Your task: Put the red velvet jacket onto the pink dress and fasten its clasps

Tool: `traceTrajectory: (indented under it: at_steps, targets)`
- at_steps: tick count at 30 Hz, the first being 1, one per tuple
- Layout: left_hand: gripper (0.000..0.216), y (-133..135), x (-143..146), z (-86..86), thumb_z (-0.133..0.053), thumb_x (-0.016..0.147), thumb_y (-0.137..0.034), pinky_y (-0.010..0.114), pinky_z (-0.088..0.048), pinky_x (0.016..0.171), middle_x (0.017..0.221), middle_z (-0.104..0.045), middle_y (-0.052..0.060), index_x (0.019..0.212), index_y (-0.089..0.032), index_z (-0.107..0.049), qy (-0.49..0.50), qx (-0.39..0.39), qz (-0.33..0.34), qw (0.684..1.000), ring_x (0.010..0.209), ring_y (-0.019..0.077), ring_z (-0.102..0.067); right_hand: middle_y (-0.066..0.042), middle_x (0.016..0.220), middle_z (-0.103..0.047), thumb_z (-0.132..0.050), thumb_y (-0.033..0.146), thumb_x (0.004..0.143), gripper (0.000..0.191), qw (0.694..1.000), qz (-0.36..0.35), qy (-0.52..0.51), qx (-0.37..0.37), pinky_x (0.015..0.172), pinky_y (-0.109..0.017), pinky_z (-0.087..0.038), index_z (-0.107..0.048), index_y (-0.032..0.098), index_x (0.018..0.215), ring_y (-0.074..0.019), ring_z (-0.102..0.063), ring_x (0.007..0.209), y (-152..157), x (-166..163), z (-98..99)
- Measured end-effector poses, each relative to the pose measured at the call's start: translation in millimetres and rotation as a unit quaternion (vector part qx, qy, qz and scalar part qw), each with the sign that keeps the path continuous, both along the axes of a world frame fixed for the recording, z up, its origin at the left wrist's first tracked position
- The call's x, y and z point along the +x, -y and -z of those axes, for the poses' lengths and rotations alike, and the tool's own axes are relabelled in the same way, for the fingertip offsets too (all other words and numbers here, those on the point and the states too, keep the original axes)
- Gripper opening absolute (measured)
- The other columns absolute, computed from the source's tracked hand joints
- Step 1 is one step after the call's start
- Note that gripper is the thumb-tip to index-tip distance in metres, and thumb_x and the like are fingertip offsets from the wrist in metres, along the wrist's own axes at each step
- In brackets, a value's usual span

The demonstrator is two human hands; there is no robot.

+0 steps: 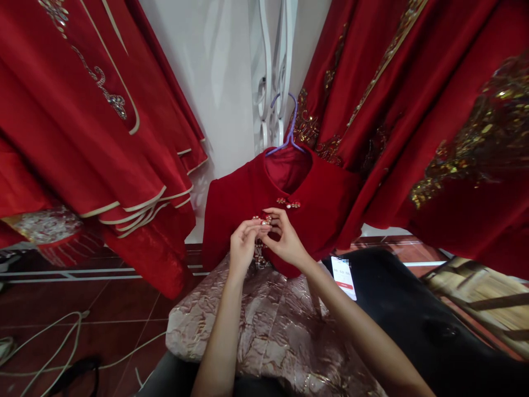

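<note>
A short red velvet jacket (235, 207) hangs on a purple hanger (288, 138) straight ahead, its collar fastened by a small jewelled clasp (288, 204). Both hands meet at a second clasp (263, 220) lower on the front. My left hand (242, 246) pinches the clasp's left side with closed fingers. My right hand (285, 240) pinches its right side, thumb and forefinger pressed together. A pink and gold brocade skirt (273, 325) spreads below the jacket, under my forearms.
Red embroidered gowns hang at the left (82, 127) and right (433, 121), close on both sides. A phone (344, 277) lies on a black surface (413, 314) at the right. White cords (61, 331) trail over the red tiled floor. A white wall stands behind.
</note>
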State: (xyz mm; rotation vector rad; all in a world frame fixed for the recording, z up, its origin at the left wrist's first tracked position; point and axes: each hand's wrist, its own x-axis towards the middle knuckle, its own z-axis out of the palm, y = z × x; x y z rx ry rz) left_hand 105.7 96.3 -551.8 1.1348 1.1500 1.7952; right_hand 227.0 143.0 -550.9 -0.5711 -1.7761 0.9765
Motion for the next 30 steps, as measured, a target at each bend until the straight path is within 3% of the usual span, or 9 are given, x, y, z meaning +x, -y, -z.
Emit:
traceTrajectory:
  at_steps: [3, 6, 9, 12, 15, 19, 21, 26, 30]
  targets:
    - [0.021, 2.9, -0.5, -3.3, -0.056, 0.082, -0.030, 0.032, -0.056, 0.080, 0.082, -0.073, 0.008, 0.088, -0.013, -0.068, -0.030, -0.018, 0.033, 0.999, 0.081, 0.0185, -0.070, -0.005, 0.108, -0.053, -0.059, 0.016, 0.075, 0.050, 0.999, 0.018, 0.039, 0.018, 0.076, -0.028, -0.052, -0.042, 0.023, 0.121, -0.0146, -0.059, 0.091, -0.1, 6.0, 5.2]
    - [0.018, 1.4, -4.4, 0.0, -0.058, 0.079, -0.028, 0.031, -0.057, 0.077, 0.082, -0.072, 0.006, 0.089, -0.015, -0.066, -0.037, -0.022, 0.023, 0.999, 0.078, 0.0170, -0.070, -0.002, 0.094, -0.051, -0.054, 0.013, 0.075, 0.042, 0.997, 0.050, 0.049, 0.030, 0.066, -0.025, -0.048, -0.044, 0.022, 0.115, -0.0126, -0.055, 0.076, -0.3, 15.9, 5.1]
    - [0.013, -3.0, -6.9, 9.2, -0.057, 0.078, -0.027, 0.032, -0.057, 0.075, 0.081, -0.071, 0.006, 0.081, -0.015, -0.061, -0.047, -0.050, 0.028, 0.997, 0.075, 0.0162, -0.069, 0.000, 0.086, -0.048, -0.053, 0.012, 0.074, 0.036, 0.990, 0.119, 0.061, 0.047, 0.063, -0.025, -0.046, -0.045, 0.021, 0.109, -0.0118, -0.050, 0.068, 1.5, 26.7, 5.4]
    - [0.011, -5.6, -6.0, 19.0, -0.055, 0.079, -0.024, 0.030, -0.055, 0.073, 0.082, -0.072, 0.007, 0.080, -0.016, -0.062, -0.138, -0.108, 0.061, 0.983, 0.075, 0.0169, -0.069, 0.000, 0.085, -0.049, -0.054, 0.014, 0.075, 0.031, 0.975, 0.179, 0.111, 0.069, 0.063, -0.028, -0.044, -0.046, 0.021, 0.105, -0.0132, -0.049, 0.067, 7.2, 34.7, 16.3]
    - [0.012, -4.2, -1.7, 24.6, -0.052, 0.080, -0.019, 0.028, -0.051, 0.068, 0.078, -0.071, 0.006, 0.083, -0.016, -0.063, -0.274, -0.167, 0.032, 0.946, 0.070, 0.0176, -0.067, -0.003, 0.092, -0.053, -0.057, 0.020, 0.079, 0.025, 0.969, 0.180, 0.151, 0.084, 0.072, -0.032, -0.046, -0.046, 0.021, 0.101, -0.0169, -0.052, 0.080, 14.0, 38.6, 39.1]
    - [0.020, -0.5, 6.5, 25.7, -0.050, 0.083, -0.019, 0.027, -0.047, 0.067, 0.074, -0.072, 0.010, 0.073, -0.016, -0.067, -0.439, -0.277, 0.054, 0.853, 0.072, 0.0204, -0.068, -0.006, 0.099, -0.054, -0.062, 0.030, 0.080, 0.031, 0.971, 0.169, 0.159, 0.053, 0.074, -0.033, -0.049, -0.044, 0.020, 0.103, -0.0192, -0.055, 0.086, 17.2, 38.5, 71.5]
    - [0.025, -0.2, 9.6, 26.3, -0.051, 0.083, -0.024, 0.027, -0.046, 0.070, 0.079, -0.074, 0.012, 0.071, -0.016, -0.071, -0.480, -0.307, 0.030, 0.821, 0.079, 0.0229, -0.070, -0.007, 0.103, -0.055, -0.064, 0.030, 0.078, 0.036, 0.973, 0.159, 0.161, 0.048, 0.075, -0.033, -0.050, -0.044, 0.020, 0.106, -0.0199, -0.056, 0.089, 16.3, 36.6, 82.7]
    - [0.029, -3.4, 10.1, 32.2, -0.058, 0.079, -0.046, 0.028, -0.046, 0.073, 0.086, -0.076, 0.011, 0.082, -0.024, -0.078, -0.509, -0.315, -0.012, 0.801, 0.088, 0.0268, -0.071, -0.006, 0.102, -0.058, -0.061, 0.025, 0.078, 0.032, 0.970, 0.187, 0.149, 0.031, 0.082, -0.035, -0.049, -0.045, 0.021, 0.105, -0.0204, -0.058, 0.091, 14.3, 32.1, 93.9]
    - [0.030, -6.9, 11.4, 40.3, -0.059, 0.078, -0.050, 0.030, -0.047, 0.072, 0.088, -0.076, 0.012, 0.084, -0.028, -0.079, -0.512, -0.319, -0.074, 0.794, 0.091, 0.0291, -0.071, -0.002, 0.091, -0.057, -0.057, 0.020, 0.075, 0.027, 0.972, 0.199, 0.125, 0.010, 0.073, -0.030, -0.047, -0.043, 0.022, 0.097, -0.0170, -0.057, 0.079, 9.4, 39.1, 83.6]
